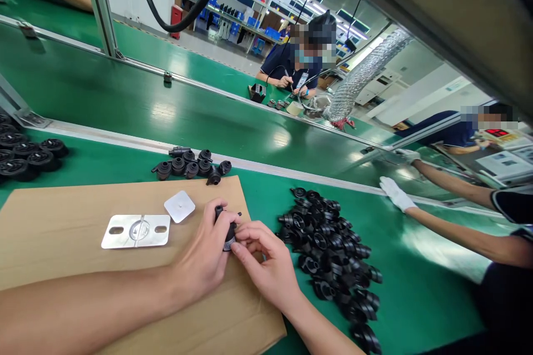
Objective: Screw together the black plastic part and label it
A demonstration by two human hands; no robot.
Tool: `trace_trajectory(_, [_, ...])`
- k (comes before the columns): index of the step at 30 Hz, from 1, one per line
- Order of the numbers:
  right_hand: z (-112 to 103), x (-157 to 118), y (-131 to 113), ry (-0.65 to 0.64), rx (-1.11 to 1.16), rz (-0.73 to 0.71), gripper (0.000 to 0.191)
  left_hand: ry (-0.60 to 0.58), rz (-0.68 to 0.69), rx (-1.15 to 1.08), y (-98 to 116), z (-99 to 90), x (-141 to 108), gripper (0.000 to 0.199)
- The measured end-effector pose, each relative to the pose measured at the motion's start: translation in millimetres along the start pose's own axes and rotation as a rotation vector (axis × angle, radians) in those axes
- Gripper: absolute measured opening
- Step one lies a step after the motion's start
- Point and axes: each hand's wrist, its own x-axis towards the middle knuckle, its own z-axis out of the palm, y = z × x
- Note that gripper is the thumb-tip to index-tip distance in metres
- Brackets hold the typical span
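Over the right part of a cardboard sheet [54, 233], my left hand [206, 244] is wrapped round a small black plastic fitting [230, 236] with a stubby upright neck. The fingertips of my right hand [266, 260] pinch at the lower right side of that same fitting; whether they hold a separate small piece is hidden. Left of my hands lies a silver metal plate [125, 238] with two slots and a round mark in its middle. A white rounded-square piece [179, 206] rests beside the plate.
To my right spreads a pile of black fittings [328, 244]. A smaller group of fittings [191, 165] sits behind the cardboard, and round black parts [29, 152] at far left. A white-gloved hand [395, 193] of a co-worker rests at the bench's metal rail [266, 169].
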Motion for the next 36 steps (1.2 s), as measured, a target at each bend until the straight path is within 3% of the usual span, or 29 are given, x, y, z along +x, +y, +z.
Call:
trace_trajectory(18, [-4.9, 4.6, 2.4, -0.055, -0.027, -0.062, 0.006, -0.026, 0.002, -0.021, 2.3, -2.9, 1.6, 0.065])
trace_trajectory(26, [-9.6, 9.1, 2.9, -0.026, -0.117, -0.281, 0.024, 0.009, 0.003, -0.076, 0.7, -2.3, 1.1, 0.069])
trace_trajectory(36, [-7.1, 8.2, 6.3, -0.025, -0.125, -0.292, 0.025, 0.001, -0.03, -0.095, 1.0, -2.3, 2.3, 0.066])
